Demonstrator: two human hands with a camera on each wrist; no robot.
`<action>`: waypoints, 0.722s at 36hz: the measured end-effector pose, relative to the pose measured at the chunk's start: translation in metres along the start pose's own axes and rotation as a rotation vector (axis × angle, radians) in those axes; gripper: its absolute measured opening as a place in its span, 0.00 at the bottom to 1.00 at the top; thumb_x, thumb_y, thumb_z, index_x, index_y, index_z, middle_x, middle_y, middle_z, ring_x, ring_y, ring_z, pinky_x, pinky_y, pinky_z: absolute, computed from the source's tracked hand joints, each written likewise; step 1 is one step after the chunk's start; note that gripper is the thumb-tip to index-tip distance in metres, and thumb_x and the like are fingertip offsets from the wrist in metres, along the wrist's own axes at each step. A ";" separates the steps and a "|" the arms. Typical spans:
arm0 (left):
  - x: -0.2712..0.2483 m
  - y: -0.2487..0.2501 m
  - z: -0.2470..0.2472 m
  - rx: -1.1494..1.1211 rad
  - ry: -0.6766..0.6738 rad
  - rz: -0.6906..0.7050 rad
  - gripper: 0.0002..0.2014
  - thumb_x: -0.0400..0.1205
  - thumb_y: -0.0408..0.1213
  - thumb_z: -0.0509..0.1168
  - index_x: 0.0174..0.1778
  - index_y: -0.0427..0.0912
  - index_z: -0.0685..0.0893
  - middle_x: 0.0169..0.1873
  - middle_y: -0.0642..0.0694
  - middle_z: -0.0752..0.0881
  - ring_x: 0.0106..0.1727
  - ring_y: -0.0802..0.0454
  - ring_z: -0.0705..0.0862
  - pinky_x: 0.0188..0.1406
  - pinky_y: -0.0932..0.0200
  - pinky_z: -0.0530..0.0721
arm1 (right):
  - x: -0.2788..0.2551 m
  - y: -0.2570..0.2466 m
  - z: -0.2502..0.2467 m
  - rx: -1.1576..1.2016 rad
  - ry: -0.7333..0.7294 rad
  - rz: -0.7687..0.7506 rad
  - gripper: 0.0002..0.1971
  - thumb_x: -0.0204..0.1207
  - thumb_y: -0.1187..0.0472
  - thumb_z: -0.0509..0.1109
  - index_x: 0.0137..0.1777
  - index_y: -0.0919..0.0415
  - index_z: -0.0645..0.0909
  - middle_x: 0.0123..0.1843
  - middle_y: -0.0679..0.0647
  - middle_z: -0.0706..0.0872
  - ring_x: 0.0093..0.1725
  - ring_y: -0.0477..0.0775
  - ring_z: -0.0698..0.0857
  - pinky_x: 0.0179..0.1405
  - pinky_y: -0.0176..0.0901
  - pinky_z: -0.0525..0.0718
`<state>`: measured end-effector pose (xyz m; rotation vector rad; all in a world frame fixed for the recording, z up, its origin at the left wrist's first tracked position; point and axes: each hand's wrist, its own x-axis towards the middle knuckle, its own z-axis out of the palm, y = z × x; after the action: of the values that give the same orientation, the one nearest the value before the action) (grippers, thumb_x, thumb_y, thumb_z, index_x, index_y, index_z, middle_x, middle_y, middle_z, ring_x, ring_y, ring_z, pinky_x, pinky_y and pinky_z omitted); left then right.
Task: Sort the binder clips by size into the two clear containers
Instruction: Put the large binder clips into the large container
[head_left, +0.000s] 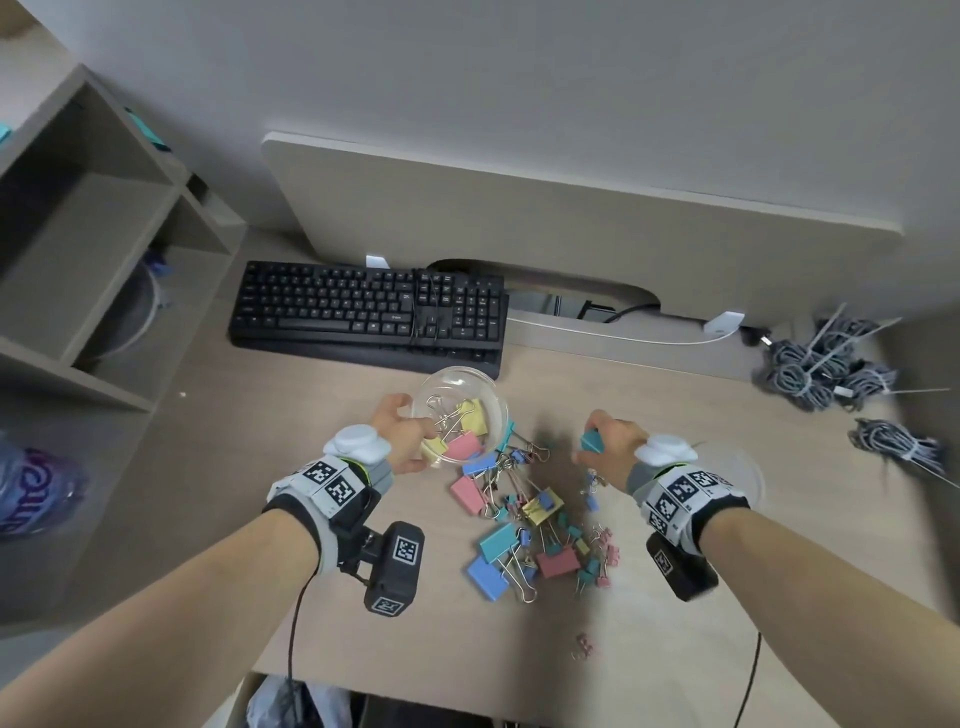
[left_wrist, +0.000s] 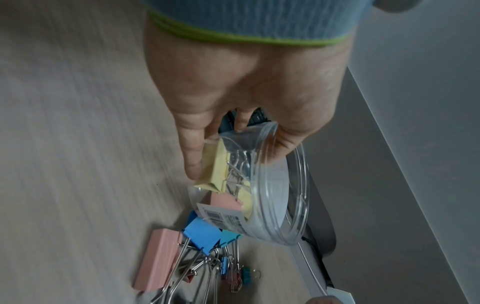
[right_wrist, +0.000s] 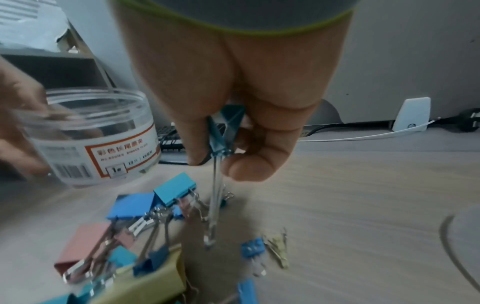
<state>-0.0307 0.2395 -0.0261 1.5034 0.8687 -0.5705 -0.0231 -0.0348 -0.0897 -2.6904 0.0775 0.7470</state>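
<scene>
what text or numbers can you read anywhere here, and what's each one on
"1#": boxed on the orange-framed label of the clear container gripped by the left hand.
Chinese heading and small print on that label: too blurred to read.
Barcode sticker: digits too small.
Purple lettering on the plastic bag: cut off, unreadable.
Keyboard keys: too small.
Wrist square markers: patterns, no words.

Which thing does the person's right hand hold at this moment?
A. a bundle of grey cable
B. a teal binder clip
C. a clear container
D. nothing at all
B: the right hand pinches a teal binder clip above the pile, its wire handles hanging down, while the clear container is gripped by the left hand.
</scene>
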 end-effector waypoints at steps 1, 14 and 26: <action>-0.001 -0.001 -0.002 -0.004 0.009 0.005 0.32 0.78 0.19 0.61 0.78 0.44 0.66 0.64 0.36 0.74 0.54 0.42 0.74 0.59 0.39 0.83 | 0.000 -0.004 -0.002 0.007 0.016 -0.023 0.14 0.75 0.54 0.72 0.55 0.60 0.76 0.45 0.55 0.83 0.39 0.56 0.80 0.35 0.42 0.75; -0.013 -0.007 -0.045 -0.080 0.109 -0.014 0.30 0.80 0.20 0.60 0.77 0.44 0.67 0.57 0.42 0.74 0.47 0.46 0.75 0.61 0.39 0.83 | 0.029 -0.083 0.019 -0.158 -0.006 -0.151 0.15 0.74 0.44 0.66 0.34 0.55 0.78 0.36 0.53 0.81 0.37 0.57 0.80 0.36 0.42 0.77; -0.010 -0.021 -0.075 -0.147 0.183 -0.027 0.30 0.78 0.20 0.62 0.76 0.43 0.69 0.60 0.42 0.76 0.46 0.47 0.77 0.59 0.39 0.84 | 0.058 -0.104 0.050 -0.492 -0.165 -0.283 0.24 0.77 0.57 0.68 0.71 0.56 0.66 0.63 0.59 0.73 0.50 0.64 0.84 0.41 0.52 0.83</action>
<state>-0.0638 0.3106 -0.0210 1.4270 1.0508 -0.3834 0.0175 0.0825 -0.1268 -2.9751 -0.5881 0.9947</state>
